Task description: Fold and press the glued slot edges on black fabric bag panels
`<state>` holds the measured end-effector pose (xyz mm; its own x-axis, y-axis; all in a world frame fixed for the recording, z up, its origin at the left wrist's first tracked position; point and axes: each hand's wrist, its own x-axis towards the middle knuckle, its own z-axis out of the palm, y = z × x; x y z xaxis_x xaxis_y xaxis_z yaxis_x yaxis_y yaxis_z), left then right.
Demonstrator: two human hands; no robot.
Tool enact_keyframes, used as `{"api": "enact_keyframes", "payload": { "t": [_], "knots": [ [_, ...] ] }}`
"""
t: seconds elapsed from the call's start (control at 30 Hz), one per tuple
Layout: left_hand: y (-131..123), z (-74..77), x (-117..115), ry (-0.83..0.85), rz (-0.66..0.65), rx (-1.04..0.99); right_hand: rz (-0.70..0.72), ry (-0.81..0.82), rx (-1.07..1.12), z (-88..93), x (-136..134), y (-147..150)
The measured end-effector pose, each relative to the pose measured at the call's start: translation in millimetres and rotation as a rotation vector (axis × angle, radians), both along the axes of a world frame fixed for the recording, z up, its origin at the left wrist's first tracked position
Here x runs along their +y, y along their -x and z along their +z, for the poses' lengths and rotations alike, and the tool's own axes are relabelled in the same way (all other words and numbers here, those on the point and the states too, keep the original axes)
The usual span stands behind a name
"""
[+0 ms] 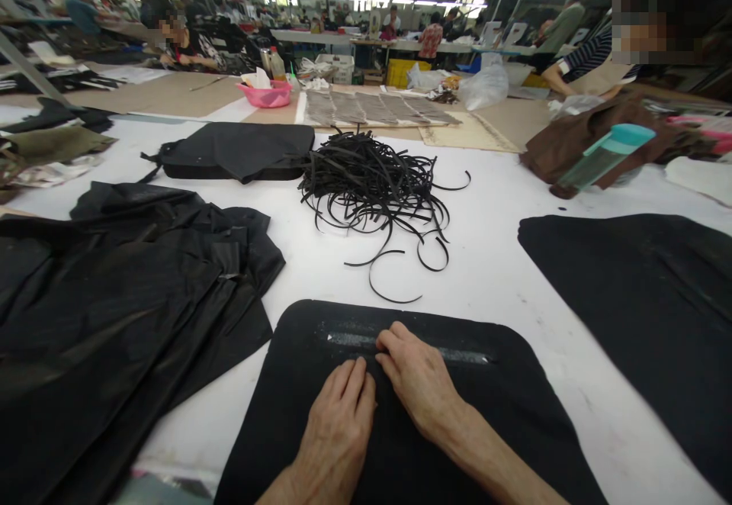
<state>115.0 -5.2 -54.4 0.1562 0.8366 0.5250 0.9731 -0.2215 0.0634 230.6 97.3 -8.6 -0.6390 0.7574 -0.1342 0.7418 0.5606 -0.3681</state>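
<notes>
A black fabric panel (457, 429) with rounded corners lies flat in front of me. Across its upper part runs a long narrow whitish, glue-like streak (354, 339), with small white marks near both ends. My left hand (341, 410) rests on the panel just below the streak, fingers stretched out and lying flat. Over the middle of the streak, my right hand (420, 375) has its fingers curled and thumb drawn in against the panel. What those fingertips hold, if anything, is hidden. Beyond the panel lies a tangled pile of thin black strips (366, 173).
Crumpled black material (142, 284) covers the left side. Another black panel (640, 284) lies right. Farther back are a black padded piece (234, 150), a pink basket (266, 94) and a teal-lidded bottle (603, 158). Co-workers sit and stand beyond the white table (480, 261).
</notes>
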Motion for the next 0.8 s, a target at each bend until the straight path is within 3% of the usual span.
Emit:
{"api": "enact_keyframes", "payload": {
  "t": [0.37,0.57,0.8],
  "knots": [
    [-0.8,-5.1,-0.6,-0.018,0.016,-0.007,0.01,-0.008,-0.044,1.2,2.0,8.5],
    [-1.6,-4.2,-1.1,-0.023,0.029,-0.014,-0.065,0.013,0.008,3.4,-3.5,1.0],
    [-2.0,-4.7,-1.9,-0.019,0.034,-0.011,-0.018,0.043,0.039,-1.2,0.2,-5.6]
  ]
}}
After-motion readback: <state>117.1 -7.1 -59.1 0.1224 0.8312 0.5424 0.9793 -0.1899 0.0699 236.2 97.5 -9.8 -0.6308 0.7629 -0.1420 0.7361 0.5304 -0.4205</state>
